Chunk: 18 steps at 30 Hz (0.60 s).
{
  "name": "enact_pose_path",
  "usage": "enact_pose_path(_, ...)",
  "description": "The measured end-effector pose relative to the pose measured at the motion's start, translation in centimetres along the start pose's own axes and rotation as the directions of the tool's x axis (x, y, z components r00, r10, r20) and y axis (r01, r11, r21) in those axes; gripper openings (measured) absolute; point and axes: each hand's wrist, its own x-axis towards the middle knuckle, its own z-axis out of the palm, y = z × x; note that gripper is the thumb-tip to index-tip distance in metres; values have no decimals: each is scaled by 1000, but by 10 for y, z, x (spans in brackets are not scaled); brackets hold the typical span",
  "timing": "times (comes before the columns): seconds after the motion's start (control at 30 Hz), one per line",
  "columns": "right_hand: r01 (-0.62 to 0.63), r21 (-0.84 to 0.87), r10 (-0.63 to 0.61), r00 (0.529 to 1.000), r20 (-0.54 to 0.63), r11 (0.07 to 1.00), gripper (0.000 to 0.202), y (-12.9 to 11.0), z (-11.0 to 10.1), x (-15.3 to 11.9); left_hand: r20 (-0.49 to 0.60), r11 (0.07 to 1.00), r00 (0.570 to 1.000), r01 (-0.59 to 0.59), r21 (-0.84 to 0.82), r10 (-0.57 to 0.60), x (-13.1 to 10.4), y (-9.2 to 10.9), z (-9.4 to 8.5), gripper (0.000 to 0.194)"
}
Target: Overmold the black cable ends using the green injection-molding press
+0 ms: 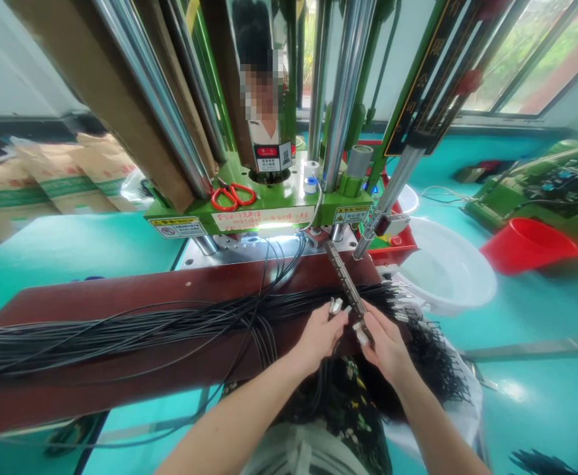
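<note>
Dark red board (46, 402) across near side. Right hand (385, 343), angled in from near right, fingers curled closed round near end of slim metal bar (344, 277). Left hand (319, 336), in from near left, pinched on small silvery piece (336, 306), just left of bar. Bar above board's right part, over black cables (170, 323); long axis slanting near-right to far-left, far end toward green press (284, 194).
</note>
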Motion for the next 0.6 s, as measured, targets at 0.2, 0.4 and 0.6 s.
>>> enact_pose_path(0.2,25,-56,-21,997,70,998,58,-2,-2,1,29,994,994,107,18,-108,0,8,-2,38)
enact_pose_path(0.4,178,-240,-136,974,180,954,55,1,-4,0,27,993,993,114,24,-114,0,2,-5,36)
enact_pose_path(0.6,96,-183,-72,989,130,978,61,1,-3,1,-97,980,981,-157,124,170,1,2,-8,35)
